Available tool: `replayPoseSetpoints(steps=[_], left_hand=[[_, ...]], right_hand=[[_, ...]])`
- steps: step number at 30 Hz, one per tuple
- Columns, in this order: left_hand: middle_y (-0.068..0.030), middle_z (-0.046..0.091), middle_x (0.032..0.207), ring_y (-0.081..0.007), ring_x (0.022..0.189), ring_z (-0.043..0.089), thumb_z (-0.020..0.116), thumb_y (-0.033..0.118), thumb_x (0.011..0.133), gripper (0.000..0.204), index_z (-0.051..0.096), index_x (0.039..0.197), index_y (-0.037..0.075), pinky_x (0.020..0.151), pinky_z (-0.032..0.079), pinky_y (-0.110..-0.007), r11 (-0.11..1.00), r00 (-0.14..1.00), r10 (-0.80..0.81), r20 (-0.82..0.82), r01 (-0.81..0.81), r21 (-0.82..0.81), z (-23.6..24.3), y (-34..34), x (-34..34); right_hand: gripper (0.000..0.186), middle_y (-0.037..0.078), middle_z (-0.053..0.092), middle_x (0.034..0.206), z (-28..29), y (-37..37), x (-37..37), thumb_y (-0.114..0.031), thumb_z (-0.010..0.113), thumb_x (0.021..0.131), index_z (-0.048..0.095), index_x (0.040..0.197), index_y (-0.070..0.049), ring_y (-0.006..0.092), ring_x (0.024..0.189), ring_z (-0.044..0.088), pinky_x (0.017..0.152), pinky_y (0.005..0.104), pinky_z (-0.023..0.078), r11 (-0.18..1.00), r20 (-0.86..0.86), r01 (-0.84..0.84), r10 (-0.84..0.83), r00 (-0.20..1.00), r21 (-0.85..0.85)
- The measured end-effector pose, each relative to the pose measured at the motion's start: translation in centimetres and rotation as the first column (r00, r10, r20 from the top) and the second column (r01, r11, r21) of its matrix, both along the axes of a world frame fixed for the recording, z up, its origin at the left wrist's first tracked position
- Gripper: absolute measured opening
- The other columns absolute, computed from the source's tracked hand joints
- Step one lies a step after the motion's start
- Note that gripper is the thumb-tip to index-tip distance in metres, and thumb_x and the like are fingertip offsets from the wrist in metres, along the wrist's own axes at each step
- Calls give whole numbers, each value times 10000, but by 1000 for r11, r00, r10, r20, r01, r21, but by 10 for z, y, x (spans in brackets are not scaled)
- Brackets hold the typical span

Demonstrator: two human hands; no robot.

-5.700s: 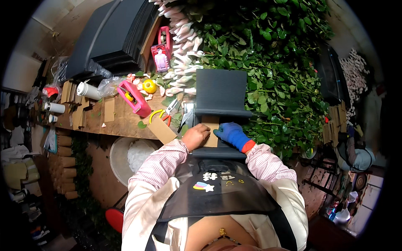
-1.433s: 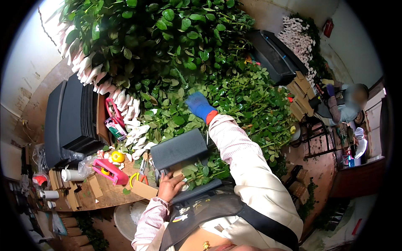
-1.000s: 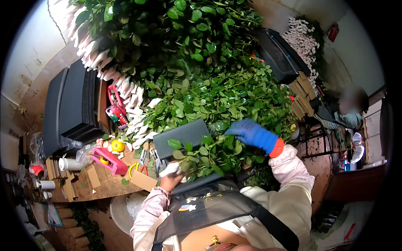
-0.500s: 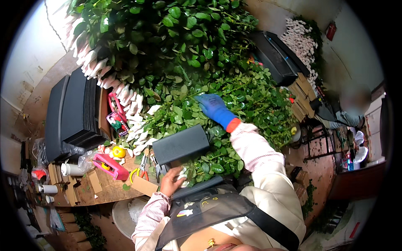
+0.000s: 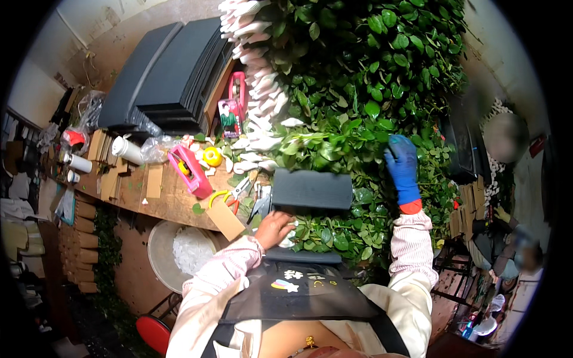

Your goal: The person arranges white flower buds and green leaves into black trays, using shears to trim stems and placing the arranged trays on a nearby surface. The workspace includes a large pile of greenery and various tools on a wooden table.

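Observation:
My bare left hand [image 5: 276, 229] is at the near left corner of a dark ribbed block [image 5: 312, 190]. Its fingers curl over a white-wrapped flower head [image 5: 289, 240], partly hidden beneath them. Leafy stems [image 5: 340, 232] run right from that head, between the block and a dark padded edge [image 5: 303, 256] at my apron. My right hand [image 5: 403, 168], in a blue glove, is beyond the block to its right, fingers bent among the leaves. It appears closed on a leafy stem that stretches left; the grip itself is partly hidden.
A heap of leafy stems [image 5: 370, 59] with white-wrapped heads [image 5: 253, 59] covers the far side. Left are dark stacked sheets [image 5: 179, 71], a pink tape dispenser [image 5: 190, 172], pliers [image 5: 230, 197], a yellow round object [image 5: 212, 156] and cardboard [image 5: 225, 221]. A bin [image 5: 158, 250] stands below.
The view has turned, shifting the scene rightward. My right hand has drawn back to the right, away from the block, across the leaves. My left hand stays near the block's left corner.

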State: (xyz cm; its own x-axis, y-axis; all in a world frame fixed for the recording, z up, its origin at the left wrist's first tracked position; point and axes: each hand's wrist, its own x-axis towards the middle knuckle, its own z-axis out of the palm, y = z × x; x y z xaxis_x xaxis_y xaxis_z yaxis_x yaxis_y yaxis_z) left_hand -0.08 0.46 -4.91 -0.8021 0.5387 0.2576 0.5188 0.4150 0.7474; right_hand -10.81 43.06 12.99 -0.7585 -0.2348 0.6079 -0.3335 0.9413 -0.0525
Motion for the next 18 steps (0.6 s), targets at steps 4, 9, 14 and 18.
replayPoseSetpoints(steps=[4,9,14,18], left_hand=[[-106,746,987,-330,912,701,771,224,909,213,754,1060,76,923,499,-471,1000,993,-2,119,5,-24,1,0,-10],[-118,737,899,-328,878,705,771,264,906,266,710,1091,83,939,486,-473,1000,988,-5,157,10,-26,8,4,-8],[-134,729,959,-348,916,667,813,260,874,288,719,1072,73,836,535,-445,999,968,30,251,-25,-23,-1,0,-8],[-127,722,1042,-285,951,698,663,358,1005,363,669,1198,50,877,565,-413,986,981,125,147,-107,-126,-68,-3,3]], right_hand=[[354,172,702,1183,16,17,21,-94,724,852,705,1202,-45,389,1132,640,1025,485,495,992,-8,126,-126,992,-1],[320,203,684,1236,44,4,57,-55,695,854,708,1172,-20,400,1189,616,1072,483,465,980,-43,187,-190,981,-64],[419,178,676,1231,93,-45,115,23,730,762,710,1174,-47,394,1214,608,1053,502,469,990,-88,140,-140,986,-12],[520,174,656,1298,82,-40,168,36,778,708,704,1206,-94,387,1216,617,1055,479,490,994,242,32,-57,969,108]])
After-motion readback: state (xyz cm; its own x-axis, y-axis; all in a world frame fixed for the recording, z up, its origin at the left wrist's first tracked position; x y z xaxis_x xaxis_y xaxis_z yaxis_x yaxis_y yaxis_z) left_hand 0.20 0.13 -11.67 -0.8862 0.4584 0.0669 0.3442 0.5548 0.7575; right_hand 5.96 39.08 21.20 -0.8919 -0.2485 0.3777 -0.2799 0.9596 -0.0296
